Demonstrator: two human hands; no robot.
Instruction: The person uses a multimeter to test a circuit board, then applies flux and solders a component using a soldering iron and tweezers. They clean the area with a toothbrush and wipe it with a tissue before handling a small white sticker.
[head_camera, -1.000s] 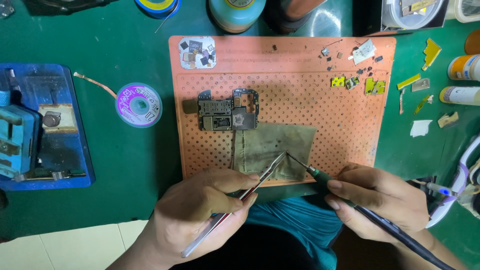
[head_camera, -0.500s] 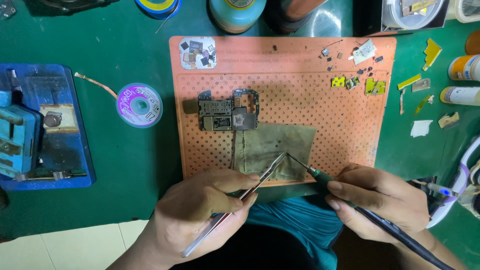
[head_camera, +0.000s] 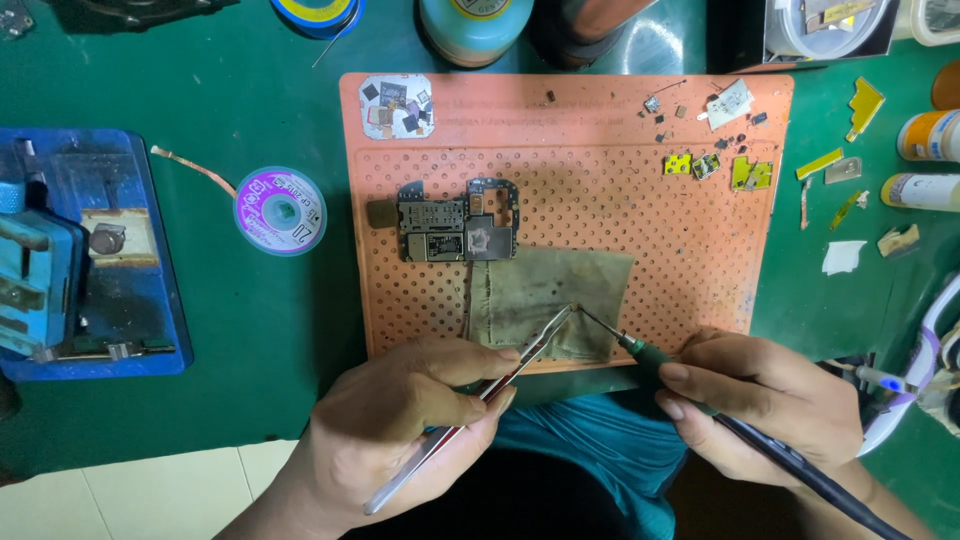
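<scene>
Nearest the camera, the left hand (head_camera: 400, 420) is closed around a pair of metal tweezers (head_camera: 470, 405), pinched between thumb and fingers, with the tips reaching up and to the right. The right hand (head_camera: 760, 405) grips a soldering iron (head_camera: 700, 405) like a pen, its dark cable trailing off toward the near right corner. The iron's thin tip and the tweezer points meet at one spot on a stained, olive-green cloth pad (head_camera: 550, 300) lying at the near edge of an orange perforated mat (head_camera: 700, 220). Whatever sits between the two points is too small to make out.

Judging from this, the work is in the middle of a fine step: both tools are engaged on the pad, and nothing rests on the circuit board (head_camera: 458, 220), which lies untouched just beyond the pad, toward the left of the mat. The board is dark and irregular in outline, with several metal-shielded blocks and one bare square that shines with a silvery residue, so it looks partly stripped.

Farther off, small loose chips and yellow scraps (head_camera: 715, 165) are scattered on the mat's far right, and a patch holding tiny components (head_camera: 397, 105) sits at its far left corner. On the green worktop (head_camera: 260, 330) to the left lie a purple spool of solder wick (head_camera: 281, 210) and a blue holding fixture (head_camera: 70, 255).
</scene>
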